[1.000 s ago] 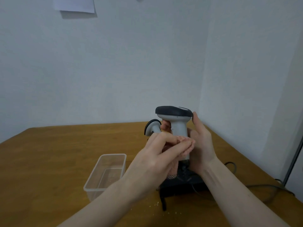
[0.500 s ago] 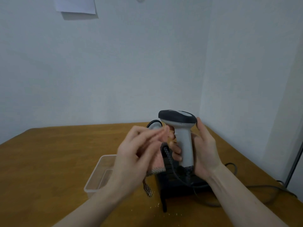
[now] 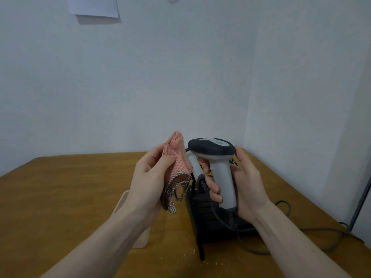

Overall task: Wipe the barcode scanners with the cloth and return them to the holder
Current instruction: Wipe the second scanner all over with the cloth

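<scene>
A grey scanner is gripped upright by the right hand above the holder, a pink cloth is pinched in the left hand at its 9 o'clock, so wiping is judged unfinished and return outstanding.

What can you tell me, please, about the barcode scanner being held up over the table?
The barcode scanner is pistol-shaped: a dark oval head with a pale grey panel on top, over a light grey, smooth plastic handle. It stands nearly upright above the black holder. The right hand wraps the handle, fingers on its front. A dark cable leaves the handle's base. The pink cloth, in the left hand, is just left of the head.
</scene>
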